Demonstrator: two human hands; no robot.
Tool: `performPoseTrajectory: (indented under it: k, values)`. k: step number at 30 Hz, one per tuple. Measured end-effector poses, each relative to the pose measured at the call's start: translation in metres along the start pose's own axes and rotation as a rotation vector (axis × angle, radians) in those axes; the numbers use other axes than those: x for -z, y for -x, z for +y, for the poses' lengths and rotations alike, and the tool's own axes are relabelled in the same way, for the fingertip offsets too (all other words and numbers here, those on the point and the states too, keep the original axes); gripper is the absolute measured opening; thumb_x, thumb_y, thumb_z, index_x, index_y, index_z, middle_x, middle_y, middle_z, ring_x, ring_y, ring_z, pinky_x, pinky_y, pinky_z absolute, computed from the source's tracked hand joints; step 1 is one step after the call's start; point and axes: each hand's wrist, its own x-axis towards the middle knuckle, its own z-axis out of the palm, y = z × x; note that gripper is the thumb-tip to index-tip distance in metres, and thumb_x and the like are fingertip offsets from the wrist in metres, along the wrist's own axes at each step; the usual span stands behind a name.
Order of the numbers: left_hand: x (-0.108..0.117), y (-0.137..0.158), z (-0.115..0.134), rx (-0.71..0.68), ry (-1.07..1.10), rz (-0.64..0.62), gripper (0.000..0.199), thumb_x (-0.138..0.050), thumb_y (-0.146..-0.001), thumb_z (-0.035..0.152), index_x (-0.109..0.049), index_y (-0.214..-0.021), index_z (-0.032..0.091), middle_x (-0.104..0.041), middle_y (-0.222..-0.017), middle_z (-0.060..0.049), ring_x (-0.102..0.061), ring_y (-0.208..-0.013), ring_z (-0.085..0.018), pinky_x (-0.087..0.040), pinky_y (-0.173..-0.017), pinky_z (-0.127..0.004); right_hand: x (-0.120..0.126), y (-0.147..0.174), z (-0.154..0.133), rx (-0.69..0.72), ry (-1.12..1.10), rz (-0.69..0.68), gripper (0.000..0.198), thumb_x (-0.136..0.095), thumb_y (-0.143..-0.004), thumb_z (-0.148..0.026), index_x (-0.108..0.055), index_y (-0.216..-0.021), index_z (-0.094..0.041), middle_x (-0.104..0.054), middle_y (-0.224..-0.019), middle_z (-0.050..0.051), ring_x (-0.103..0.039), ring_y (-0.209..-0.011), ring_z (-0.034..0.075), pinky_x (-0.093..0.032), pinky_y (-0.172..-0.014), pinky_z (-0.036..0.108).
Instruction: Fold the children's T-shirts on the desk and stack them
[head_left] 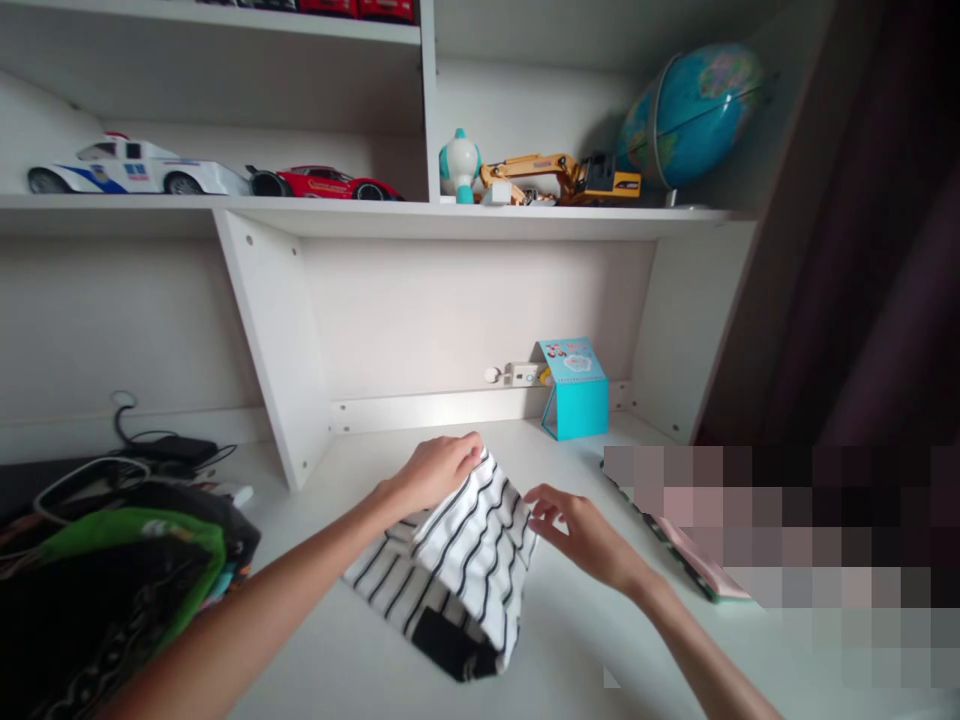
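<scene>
A white cloth with thin black stripes (476, 540), perhaps a garment, is partly lifted and folded over itself above the white desk (322, 640). Its lower layer rests on the desk and ends in a black patch (450, 640). My left hand (442, 468) is closed on the cloth's top corner, holding it up. At the right edge of the cloth is my right hand (570, 520), its curled fingers pinching the fabric near the fingertips. The thumb of the right hand is mostly hidden.
A turquoise desk calendar (581, 405) stands behind, beside a power strip (525, 375). Dark and green fabric (142, 550) is piled at left near a cable and black adapter (176, 450). A pink-and-green flat item (697, 560) lies right. Toy cars, an excavator (570, 175) and a globe (697, 115) fill shelves above.
</scene>
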Motion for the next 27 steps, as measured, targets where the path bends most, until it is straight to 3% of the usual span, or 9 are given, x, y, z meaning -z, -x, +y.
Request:
performPoseTrajectory:
  k: [3, 6, 8, 11, 14, 17, 20, 24, 27]
  values:
    - [-0.028, 0.005, -0.021, 0.075, 0.362, -0.111, 0.014, -0.041, -0.087, 0.025, -0.052, -0.090, 0.017, -0.061, -0.072, -0.001, -0.057, -0.068, -0.014, -0.040, -0.061, -0.022, -0.010, -0.002, 0.019, -0.025, -0.019, -0.001, 0.039, -0.047, -0.083, -0.035, -0.044, -0.120, -0.023, -0.059, -0.105, 0.008, -0.060, -0.082, 0.016, -0.049, -0.073, 0.032]
    - [-0.045, 0.017, -0.021, -0.030, 0.755, -0.309, 0.029, -0.042, -0.087, 0.024, -0.047, -0.114, 0.017, -0.059, -0.112, -0.009, -0.054, -0.105, -0.017, -0.042, -0.084, -0.027, -0.014, -0.007, 0.015, 0.059, -0.074, 0.000, 0.065, -0.050, -0.082, -0.032, -0.018, -0.138, -0.029, -0.041, -0.131, 0.008, -0.055, -0.101, 0.015, -0.048, -0.080, 0.030]
    - [-0.052, 0.028, -0.012, -0.113, 0.858, -0.419, 0.039, -0.046, -0.085, 0.022, -0.042, -0.123, 0.020, -0.048, -0.129, -0.009, -0.043, -0.120, -0.018, -0.038, -0.093, -0.028, -0.015, -0.010, 0.004, 0.155, -0.029, -0.055, 0.060, -0.052, -0.081, -0.026, -0.027, -0.136, -0.030, -0.039, -0.134, 0.006, -0.049, -0.110, 0.016, -0.044, -0.087, 0.030]
    - [-0.061, 0.047, 0.000, -0.103, 0.717, -0.384, 0.041, -0.050, -0.080, 0.019, -0.046, -0.120, 0.023, -0.050, -0.126, -0.006, -0.046, -0.115, -0.019, -0.036, -0.094, -0.029, -0.015, -0.011, -0.005, 0.204, 0.086, -0.187, 0.025, -0.049, -0.082, -0.022, -0.057, -0.106, -0.024, -0.060, -0.102, 0.003, -0.058, -0.088, 0.013, -0.046, -0.075, 0.024]
    - [-0.069, 0.067, -0.002, 0.039, 0.498, -0.279, 0.043, -0.052, -0.077, 0.021, -0.046, -0.119, 0.024, -0.052, -0.120, -0.005, -0.051, -0.105, -0.019, -0.038, -0.090, -0.028, -0.011, -0.004, 0.001, 0.130, 0.172, -0.150, 0.017, -0.043, -0.085, -0.022, -0.059, -0.078, -0.020, -0.059, -0.072, 0.001, -0.056, -0.064, 0.013, -0.045, -0.062, 0.025]
    - [-0.071, 0.081, -0.009, 0.135, 0.382, -0.320, 0.038, -0.056, -0.074, 0.025, -0.050, -0.111, 0.022, -0.056, -0.107, -0.005, -0.054, -0.094, -0.019, -0.041, -0.079, -0.025, 0.000, 0.008, 0.007, 0.093, 0.249, -0.048, 0.019, -0.038, -0.086, -0.022, -0.055, -0.077, -0.019, -0.059, -0.080, 0.006, -0.056, -0.071, 0.017, -0.045, -0.068, 0.031]
    - [-0.060, 0.090, -0.002, 0.056, 0.304, -0.399, 0.005, -0.054, -0.076, 0.024, -0.054, -0.079, 0.019, -0.057, -0.076, 0.001, -0.054, -0.072, -0.014, -0.038, -0.062, -0.020, 0.017, 0.022, -0.003, 0.158, 0.250, 0.002, 0.014, -0.038, -0.084, -0.019, -0.053, -0.081, -0.020, -0.058, -0.104, 0.009, -0.056, -0.097, 0.019, -0.046, -0.081, 0.033]
    - [-0.026, 0.103, 0.029, -0.141, 0.198, -0.320, 0.017, -0.049, -0.079, 0.012, -0.046, -0.063, 0.018, -0.054, -0.071, 0.002, -0.053, -0.071, -0.011, -0.036, -0.062, -0.017, 0.043, 0.052, -0.036, 0.328, 0.370, 0.064, 0.010, -0.044, -0.081, -0.021, -0.052, -0.075, -0.021, -0.050, -0.127, 0.008, -0.025, -0.131, 0.028, -0.032, -0.102, 0.046]
    - [0.002, 0.125, 0.043, -0.188, 0.111, -0.163, 0.014, -0.047, -0.083, 0.017, -0.052, -0.071, 0.021, -0.058, -0.073, 0.000, -0.053, -0.072, -0.012, -0.039, -0.068, -0.017, 0.055, 0.085, -0.057, 0.418, 0.417, 0.166, 0.014, -0.046, -0.081, -0.023, -0.056, -0.091, -0.026, -0.060, -0.114, 0.005, -0.048, -0.117, 0.025, -0.044, -0.093, 0.039]
